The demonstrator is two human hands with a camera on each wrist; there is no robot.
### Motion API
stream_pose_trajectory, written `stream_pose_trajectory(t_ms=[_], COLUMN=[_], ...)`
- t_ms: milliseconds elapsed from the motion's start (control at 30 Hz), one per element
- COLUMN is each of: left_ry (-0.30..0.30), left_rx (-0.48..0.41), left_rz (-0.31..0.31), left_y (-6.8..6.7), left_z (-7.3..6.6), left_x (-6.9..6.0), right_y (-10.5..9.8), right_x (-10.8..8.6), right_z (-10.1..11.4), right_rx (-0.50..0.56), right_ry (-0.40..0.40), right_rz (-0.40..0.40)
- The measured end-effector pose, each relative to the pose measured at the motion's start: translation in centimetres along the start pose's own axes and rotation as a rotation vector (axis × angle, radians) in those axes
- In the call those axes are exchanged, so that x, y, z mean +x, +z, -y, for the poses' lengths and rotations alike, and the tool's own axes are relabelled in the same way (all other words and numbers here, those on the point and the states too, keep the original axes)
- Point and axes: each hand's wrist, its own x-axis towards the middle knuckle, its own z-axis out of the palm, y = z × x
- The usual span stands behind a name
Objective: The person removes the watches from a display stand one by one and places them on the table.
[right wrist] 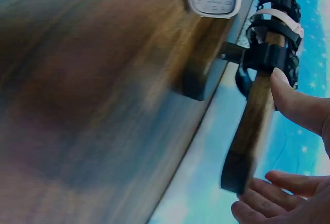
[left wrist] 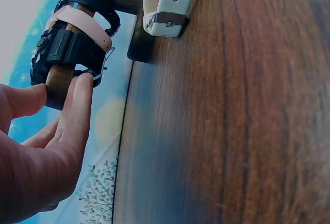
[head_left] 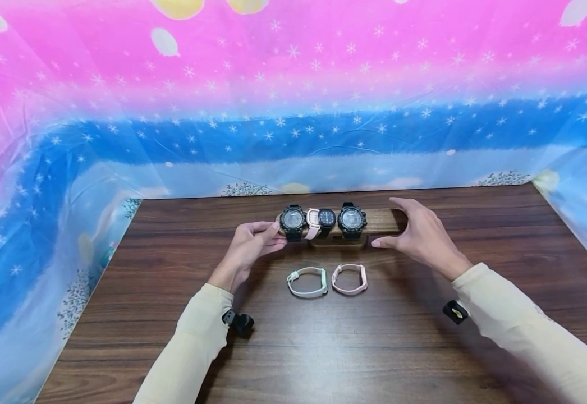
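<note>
Brown wood spans the lower frame: the table [head_left: 293, 348]. Near its far edge, at the centre, is the watch stand [head_left: 386, 221], loaded mostly left, so uneven lifting could tip it. The left hand [head_left: 253, 242], left of centre, pinches the stand's left end between thumb and fingers; a slack grip might let it roll. The right hand [head_left: 425, 233], right of centre, spreads thumb from fingers about the other end; whether it touches, I cannot tell. A tilt could slide the four watches [head_left: 351, 220]. Just below, the white watch [head_left: 324, 281] and pink watch [head_left: 363, 276] could be knocked by a low hand.
</note>
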Motion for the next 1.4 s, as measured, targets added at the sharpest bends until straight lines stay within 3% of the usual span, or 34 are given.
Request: stream_pose_trajectory(t_ms=[233, 500, 1067, 1400], left_ry=[-0.003, -0.01, -0.011, -0.014], left_rx=[0.006, 0.012, 0.003, -0.002], left_rz=[-0.004, -0.005, 0.002, 0.004], left_y=[0.0, 0.0, 0.0, 0.0], left_z=[-0.1, -0.1, -0.1, -0.1], left_x=[-0.1, -0.1, -0.1, -0.1], right_y=[0.3, 1.4, 2.8, 3.0], right_x=[0.8, 1.3, 1.9, 2.1], right_z=[1.7, 2.7, 4.3, 4.3], right_rx=[0.008, 0.005, -0.116, -0.13], right_ry=[-0.037, -0.137, -0.313, -0.319], right_rz=[0.049, 0.073, 0.087, 0.076])
